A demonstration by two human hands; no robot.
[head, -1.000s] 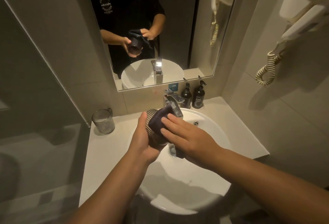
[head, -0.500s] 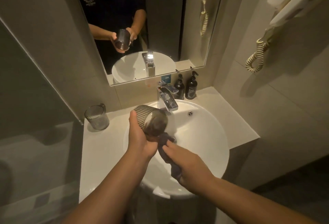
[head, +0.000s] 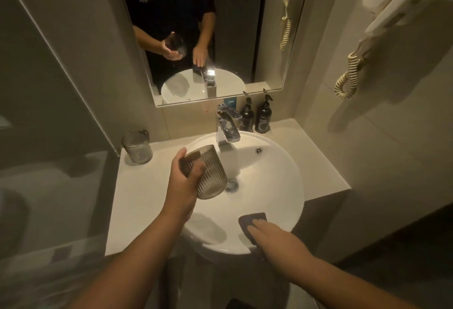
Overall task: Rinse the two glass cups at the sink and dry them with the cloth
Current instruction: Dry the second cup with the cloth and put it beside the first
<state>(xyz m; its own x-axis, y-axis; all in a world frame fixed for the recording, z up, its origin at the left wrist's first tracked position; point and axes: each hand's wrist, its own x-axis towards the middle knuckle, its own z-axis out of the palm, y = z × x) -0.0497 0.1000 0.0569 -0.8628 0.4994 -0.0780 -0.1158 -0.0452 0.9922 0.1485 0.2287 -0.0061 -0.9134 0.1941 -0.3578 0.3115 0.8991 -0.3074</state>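
The left hand (head: 182, 181) grips a ribbed glass cup (head: 204, 173) over the round white sink (head: 277, 186), thumb across its near side and fingers curled round the far side. The cup is tilted, one end up and away toward the tap (head: 226, 128) and the other down over the bowl, just left of the drain (head: 231, 185); which end is the mouth I cannot tell. The right hand (head: 274, 236) lies flat, fingers straight, pressing the dark cloth (head: 252, 221) onto the sink's near right rim. The second glass cup (head: 136, 146) stands upright on the white counter (head: 137, 205), well left of the sink and against the back wall. Behind the sink, right of the tap, two dark pump bottles (head: 262, 117) stand side by side. Above the sink a mirror (head: 245, 26) reflects the person's dark shirt, both hands and the tap. To the sink's right, high on the wall, hangs a white hair dryer (head: 392, 9) with a coiled cord (head: 349, 75).
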